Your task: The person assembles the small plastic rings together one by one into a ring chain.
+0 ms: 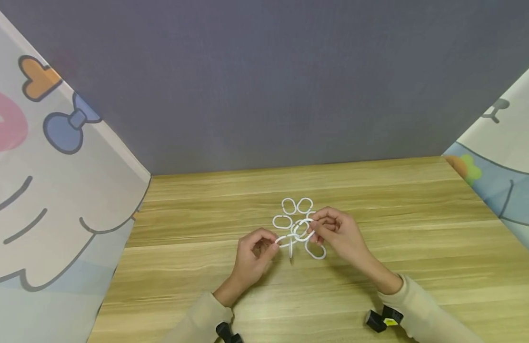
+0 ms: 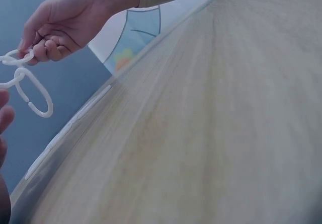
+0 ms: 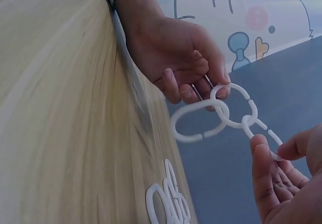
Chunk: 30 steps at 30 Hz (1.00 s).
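White oval plastic chain links, each with a small gap in its side, are at both hands above the table. My left hand point(image 1: 253, 255) pinches one link point(image 3: 236, 124) between thumb and fingertips. From that link a second link point(image 3: 182, 133) hangs down freely. My right hand point(image 1: 338, 234) pinches a third link point(image 3: 272, 137), which passes through the left hand's link. In the left wrist view the right hand point(image 2: 75, 20) appears across from the left fingertips point(image 2: 6, 117), with the hanging link point(image 2: 46, 95) between them.
Several loose white links lie on the wooden table point(image 1: 195, 209) beneath and behind the hands, among them one link point(image 1: 283, 216) at left and one point(image 1: 321, 257) near the right hand. A grey panel point(image 1: 264, 85) stands behind, with cartoon-printed panels point(image 1: 67, 200) at the sides.
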Motion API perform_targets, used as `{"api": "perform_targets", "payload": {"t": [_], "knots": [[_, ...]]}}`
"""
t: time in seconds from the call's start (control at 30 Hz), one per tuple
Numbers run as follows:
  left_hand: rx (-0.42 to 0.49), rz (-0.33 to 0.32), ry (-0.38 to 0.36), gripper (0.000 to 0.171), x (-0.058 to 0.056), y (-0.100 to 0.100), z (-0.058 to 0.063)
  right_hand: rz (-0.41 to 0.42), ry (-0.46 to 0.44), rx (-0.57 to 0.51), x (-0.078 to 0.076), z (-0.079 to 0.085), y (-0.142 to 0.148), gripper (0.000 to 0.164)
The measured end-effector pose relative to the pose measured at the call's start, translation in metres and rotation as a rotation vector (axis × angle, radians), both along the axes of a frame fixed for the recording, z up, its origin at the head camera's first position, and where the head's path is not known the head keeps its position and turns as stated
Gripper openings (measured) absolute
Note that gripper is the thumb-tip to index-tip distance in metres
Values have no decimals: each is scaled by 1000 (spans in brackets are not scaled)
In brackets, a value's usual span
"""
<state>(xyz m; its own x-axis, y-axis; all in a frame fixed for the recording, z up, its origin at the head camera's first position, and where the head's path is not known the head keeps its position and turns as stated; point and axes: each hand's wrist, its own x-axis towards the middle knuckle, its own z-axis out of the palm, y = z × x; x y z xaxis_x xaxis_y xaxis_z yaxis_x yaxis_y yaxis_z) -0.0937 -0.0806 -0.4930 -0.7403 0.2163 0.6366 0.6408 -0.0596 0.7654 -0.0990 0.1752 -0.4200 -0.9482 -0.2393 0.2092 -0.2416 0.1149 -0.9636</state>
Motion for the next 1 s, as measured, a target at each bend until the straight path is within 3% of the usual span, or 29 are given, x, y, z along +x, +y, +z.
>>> {"api": "perform_targets", "payload": {"t": [0.2,0.3,0.5,0.8,1.0], "knots": [[-54,-149,-13,16,2,-2,-1,-7,-9,55,2,1,-3,7],[-96,-180,-3,17,2,-2,-2,6,-6,76,2,0,-3,8],[-110,-166,-2,18,3,-2,-3,20,16,70,4,1,-4,8],[-8,-73,-26,2,3,-1,-2,68,60,31,8,0,-7,5],[56,-29,-9,8,2,-1,1,103,7,32,10,-2,-9,7]]}}
